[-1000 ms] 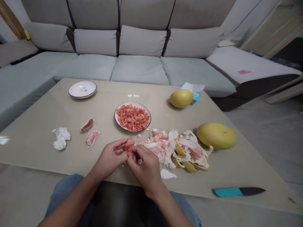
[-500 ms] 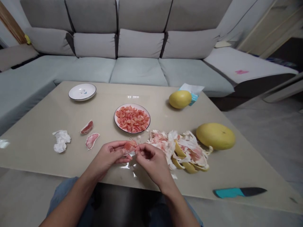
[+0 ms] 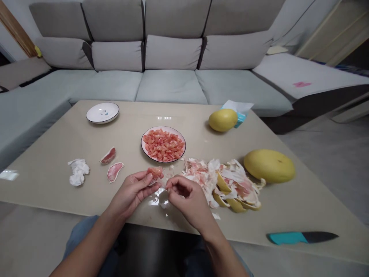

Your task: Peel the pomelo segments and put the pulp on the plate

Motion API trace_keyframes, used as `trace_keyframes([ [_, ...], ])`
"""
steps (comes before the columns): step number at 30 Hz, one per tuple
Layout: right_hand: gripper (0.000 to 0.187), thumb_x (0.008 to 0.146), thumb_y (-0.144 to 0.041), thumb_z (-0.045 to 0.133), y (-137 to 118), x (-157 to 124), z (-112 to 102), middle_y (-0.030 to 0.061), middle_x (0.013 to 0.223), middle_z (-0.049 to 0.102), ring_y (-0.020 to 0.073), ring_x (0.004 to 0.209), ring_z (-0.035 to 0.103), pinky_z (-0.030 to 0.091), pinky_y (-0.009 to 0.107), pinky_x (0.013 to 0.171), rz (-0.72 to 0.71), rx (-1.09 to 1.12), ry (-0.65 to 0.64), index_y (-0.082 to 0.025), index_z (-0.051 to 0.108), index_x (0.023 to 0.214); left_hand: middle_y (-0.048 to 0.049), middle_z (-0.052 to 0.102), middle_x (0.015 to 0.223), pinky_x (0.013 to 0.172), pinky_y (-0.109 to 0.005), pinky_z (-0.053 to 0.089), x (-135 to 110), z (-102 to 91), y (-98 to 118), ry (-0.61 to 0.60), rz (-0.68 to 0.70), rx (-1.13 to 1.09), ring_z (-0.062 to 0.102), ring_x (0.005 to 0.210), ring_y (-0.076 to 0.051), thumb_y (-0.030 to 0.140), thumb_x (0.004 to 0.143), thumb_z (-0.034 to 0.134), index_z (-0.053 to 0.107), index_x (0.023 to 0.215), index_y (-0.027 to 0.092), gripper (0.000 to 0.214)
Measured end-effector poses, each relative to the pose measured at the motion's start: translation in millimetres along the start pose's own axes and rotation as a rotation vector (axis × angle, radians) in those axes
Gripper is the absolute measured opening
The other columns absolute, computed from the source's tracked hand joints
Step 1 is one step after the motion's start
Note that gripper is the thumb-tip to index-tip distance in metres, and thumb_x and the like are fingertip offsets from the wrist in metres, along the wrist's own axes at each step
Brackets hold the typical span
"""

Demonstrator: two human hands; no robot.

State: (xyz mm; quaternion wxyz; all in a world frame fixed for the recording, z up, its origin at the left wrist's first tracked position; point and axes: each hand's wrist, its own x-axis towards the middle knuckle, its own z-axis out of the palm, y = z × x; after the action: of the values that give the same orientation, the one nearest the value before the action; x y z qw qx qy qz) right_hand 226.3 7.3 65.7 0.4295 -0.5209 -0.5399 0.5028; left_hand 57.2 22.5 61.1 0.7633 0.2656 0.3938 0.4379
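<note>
My left hand [image 3: 134, 190] pinches a pink pomelo segment [image 3: 155, 172] between thumb and fingers, above the near side of the table. Just to its right, my right hand [image 3: 187, 198] is closed in a pinch, apart from the segment; what its fingertips hold, if anything, is too small to make out. Beyond both hands sits a dark-rimmed plate [image 3: 143, 151] heaped with pomelo flesh pieces [image 3: 163, 144]. Two segments still in their skin, one pomelo segment [image 3: 108, 156] behind another pomelo segment [image 3: 115, 172], lie left of my left hand.
Peel and membrane scraps [image 3: 227, 184] pile up right of my right hand. A big pomelo [image 3: 269, 166] lies beside them, a smaller one [image 3: 223, 120] by a tissue pack [image 3: 241, 115]. A teal-handled knife [image 3: 302, 237] lies near the front edge. Crumpled tissue [image 3: 78, 172] and a white plate [image 3: 102, 113] are left.
My hands have moved apart: the right has drawn away from the segment, which stays in my left hand. The view has shifted slightly.
</note>
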Motion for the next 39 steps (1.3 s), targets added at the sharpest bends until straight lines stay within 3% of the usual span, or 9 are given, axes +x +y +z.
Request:
trace_keyframes([
  [4,0.01,0.061,-0.017,0.054,-1.3,0.6,-4.0,-0.0048,0.056,0.05,0.01,0.051,0.044,0.034,0.021,0.048,0.043,0.02,-0.009,-0.018,0.061,0.067,-0.0086,0.07,0.096,0.078,-0.02,0.057,1.1,-1.4,0.9,-0.001,-0.033,-0.067,0.068,0.077,-0.011,0.022,0.08,0.072,0.073,0.098,0.009,0.021],
  [11,0.007,0.06,-0.019,0.055,-0.5,2.2,-5.1,-0.0056,0.053,0.048,0.0097,0.049,0.042,0.032,0.021,0.047,0.097,0.078,0.008,-0.018,0.059,0.066,-0.0051,0.069,0.071,0.074,-0.023,0.059,1.9,-7.0,-3.6,-0.046,-0.125,-0.19,0.068,0.068,-0.012,0.021,0.084,0.068,0.07,0.098,0.011,0.018],
  [19,0.011,0.076,-0.03,0.059,2.7,2.4,-7.5,-0.0032,0.06,0.052,0.0122,0.053,0.049,0.04,0.023,0.05,0.064,0.11,0.045,-0.019,0.058,0.075,-0.0058,0.067,0.072,0.073,-0.025,0.059,2.2,-5.6,-2.6,-0.039,-0.117,-0.211,0.067,0.069,-0.012,0.018,0.087,0.063,0.071,0.094,0.011,0.013],
  [22,0.028,0.08,-0.034,0.062,3.0,1.2,-1.6,0.0024,0.085,0.061,0.0144,0.065,0.057,0.047,0.026,0.056,-0.001,0.03,0.071,-0.021,0.057,0.103,-0.0069,0.068,0.084,0.074,-0.023,0.058,2.5,-3.8,-2.4,-0.008,-0.066,-0.182,0.066,0.073,-0.011,0.018,0.087,0.063,0.071,0.101,0.011,0.017],
  [25,0.056,0.075,-0.034,0.071,8.1,0.7,7.0,0.0084,0.119,0.055,0.0165,0.08,0.06,0.05,0.027,0.062,-0.13,-0.083,0.135,-0.024,0.044,0.123,-0.0081,0.069,0.092,0.072,-0.02,0.055,1.9,0.2,-4.0,-0.027,-0.028,-0.129,0.064,0.075,-0.01,0.02,0.089,0.061,0.07,0.105,0.011,0.02],
  [27,0.053,0.075,-0.034,0.073,13.2,0.9,11.1,0.0078,0.114,0.055,0.017,0.082,0.058,0.049,0.028,0.065,-0.207,-0.224,0.151,-0.024,0.046,0.119,-0.0077,0.068,0.091,0.071,-0.018,0.053,1.3,2.9,-5.7,-0.039,-0.004,-0.097,0.062,0.073,-0.009,0.021,0.089,0.061,0.071,0.104,0.011,0.021],
  [32,0.007,0.09,-0.025,0.058,19.3,2.3,11.2,0.0019,0.081,0.056,0.0164,0.074,0.053,0.042,0.028,0.067,-0.339,-0.463,0.071,-0.02,0.056,0.085,-0.0071,0.066,0.087,0.068,-0.017,0.05,1.8,3.4,-9.1,-0.057,0.007,-0.034,0.059,0.074,-0.009,0.023,0.088,0.063,0.071,0.097,0.01,0.018],
  [39,0.02,0.092,-0.017,0.05,9.5,-1.5,7.8,0.001,0.072,0.055,0.0145,0.068,0.052,0.039,0.026,0.063,-0.42,-0.355,-0.038,-0.019,0.058,0.074,-0.004,0.062,0.083,0.063,-0.02,0.049,0.4,4.7,-9.9,-0.069,-0.023,-0.004,0.057,0.069,-0.009,0.029,0.086,0.065,0.067,0.104,0.013,0.024],
])
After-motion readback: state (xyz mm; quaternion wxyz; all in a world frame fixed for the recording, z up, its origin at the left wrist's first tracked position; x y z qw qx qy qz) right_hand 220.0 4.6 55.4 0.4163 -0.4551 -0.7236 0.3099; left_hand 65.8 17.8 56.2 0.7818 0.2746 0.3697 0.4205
